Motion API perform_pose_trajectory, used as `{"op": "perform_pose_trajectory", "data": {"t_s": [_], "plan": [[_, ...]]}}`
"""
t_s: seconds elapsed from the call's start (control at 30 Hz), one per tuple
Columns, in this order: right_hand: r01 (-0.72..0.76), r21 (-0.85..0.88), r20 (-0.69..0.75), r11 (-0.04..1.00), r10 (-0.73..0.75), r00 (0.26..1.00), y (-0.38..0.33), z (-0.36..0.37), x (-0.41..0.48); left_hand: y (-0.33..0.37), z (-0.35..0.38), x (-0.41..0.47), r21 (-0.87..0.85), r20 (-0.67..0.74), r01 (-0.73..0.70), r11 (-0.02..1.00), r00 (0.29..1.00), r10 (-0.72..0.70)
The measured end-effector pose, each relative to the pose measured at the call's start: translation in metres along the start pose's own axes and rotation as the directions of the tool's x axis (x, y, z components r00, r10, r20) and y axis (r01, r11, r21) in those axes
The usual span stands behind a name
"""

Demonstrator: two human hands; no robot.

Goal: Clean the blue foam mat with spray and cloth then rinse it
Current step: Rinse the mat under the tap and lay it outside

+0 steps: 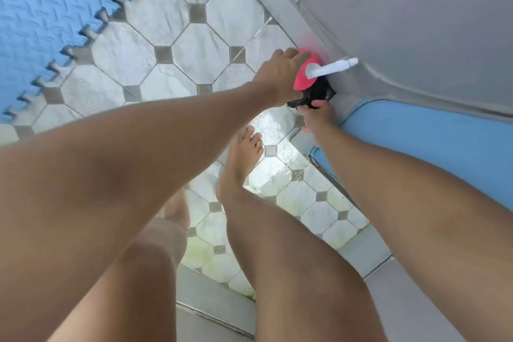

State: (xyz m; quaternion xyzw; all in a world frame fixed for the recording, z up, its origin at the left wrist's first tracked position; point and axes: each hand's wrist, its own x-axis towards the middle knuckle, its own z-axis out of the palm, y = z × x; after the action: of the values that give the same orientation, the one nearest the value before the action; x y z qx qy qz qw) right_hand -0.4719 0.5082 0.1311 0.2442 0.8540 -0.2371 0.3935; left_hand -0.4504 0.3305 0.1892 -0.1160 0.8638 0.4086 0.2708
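Your blue foam mat (41, 22) lies flat on the wet tiled floor (194, 44) at the upper left, its toothed edge showing, well apart from both of your hands. By the look of the floor the place is already wet, but whether the mat itself has been wiped cannot be told. You stand barefoot and bend toward the grey wall (402, 22) at the right, where the supplies sit at its foot. Your left hand (280, 75) wraps the pink body of the spray bottle (304, 72), whose white nozzle points at the wall. Your right hand (319, 114) pinches the dark cloth (313, 96) just below the bottle. This reads as the gathering step, spray and cloth in hand near the wall. Next, you likely need to lift both clear, turn left, and carry them to the mat, stepping carefully on slick tile.
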Motion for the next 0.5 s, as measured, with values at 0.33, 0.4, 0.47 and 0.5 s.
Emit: {"op": "perform_pose_trajectory", "data": {"t_s": [0.33,0.4,0.47,0.5], "plan": [[0.083,-0.02,-0.238,0.996,-0.085,0.968,0.0,0.036,0.041,-0.03,0.022,0.052,0.146,-0.111,-0.238,0.96,0.961,0.255],[0.111,0.056,-0.255,0.992,-0.093,0.962,-0.004,0.031,0.026,-0.034,0.012,0.037,0.067,-0.151,-0.195,0.979,0.967,0.203],[0.128,0.103,-0.238,0.986,-0.1,0.966,-0.009,0.021,0.003,-0.036,-0.003,0.01,-0.023,-0.203,-0.131,0.991,0.971,0.124],[0.13,0.122,-0.216,0.984,-0.102,0.971,-0.009,0.016,-0.01,-0.035,-0.013,-0.01,-0.064,-0.229,-0.116,0.991,0.968,0.099]]}}
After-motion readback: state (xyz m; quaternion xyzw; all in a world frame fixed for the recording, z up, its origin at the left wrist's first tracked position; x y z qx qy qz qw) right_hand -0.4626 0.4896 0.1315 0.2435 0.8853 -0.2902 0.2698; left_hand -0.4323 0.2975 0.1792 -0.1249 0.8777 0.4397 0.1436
